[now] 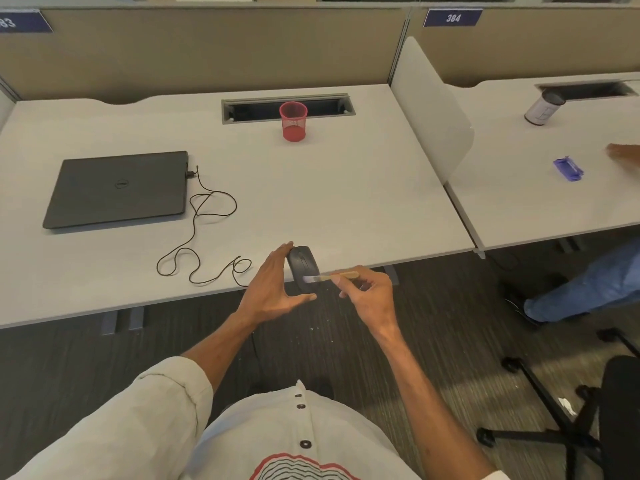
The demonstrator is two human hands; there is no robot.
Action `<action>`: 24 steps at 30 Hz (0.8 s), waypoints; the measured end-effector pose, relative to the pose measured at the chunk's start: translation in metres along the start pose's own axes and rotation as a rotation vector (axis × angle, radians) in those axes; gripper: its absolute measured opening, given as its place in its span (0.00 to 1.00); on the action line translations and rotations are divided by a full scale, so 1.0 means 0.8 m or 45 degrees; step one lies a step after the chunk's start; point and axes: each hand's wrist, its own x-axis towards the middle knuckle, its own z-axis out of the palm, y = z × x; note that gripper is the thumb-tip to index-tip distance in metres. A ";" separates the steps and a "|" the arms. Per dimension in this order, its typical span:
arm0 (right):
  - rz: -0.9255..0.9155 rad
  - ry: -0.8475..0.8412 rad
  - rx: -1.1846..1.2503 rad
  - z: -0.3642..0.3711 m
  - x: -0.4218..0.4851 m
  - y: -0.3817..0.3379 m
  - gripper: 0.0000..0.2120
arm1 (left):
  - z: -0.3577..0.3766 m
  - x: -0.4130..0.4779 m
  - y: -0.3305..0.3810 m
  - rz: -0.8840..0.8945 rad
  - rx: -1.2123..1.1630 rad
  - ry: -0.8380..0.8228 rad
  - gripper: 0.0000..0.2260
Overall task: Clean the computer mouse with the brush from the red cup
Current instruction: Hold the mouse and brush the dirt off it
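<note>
We are observing brushing of the computer mouse (302, 266) at the desk's (346, 202) near edge.

The left hand (273, 289) is gripping the computer mouse end to end, fingers at its far end, thumb at its near end; whether it is touching the desk we cannot tell. The right hand (369, 292) is pinching the brush (332, 277) by its wooden handle, fingers curled, bristles lying against the mouse's right side. The red cup (293, 121) is standing upright, well apart, at the far side. A closed laptop (117, 188) is lying left, its cable (207, 237) looping toward the left hand.
</note>
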 end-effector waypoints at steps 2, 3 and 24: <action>0.023 -0.040 -0.030 0.000 0.000 0.004 0.05 | 0.003 0.000 0.003 -0.001 -0.008 -0.003 0.57; 0.028 -0.053 -0.058 -0.002 0.000 0.007 0.05 | 0.003 0.000 0.005 -0.002 -0.016 -0.006 0.57; -0.026 -0.066 -0.375 -0.033 0.018 0.034 0.05 | 0.004 0.006 0.011 -0.042 0.007 0.001 0.58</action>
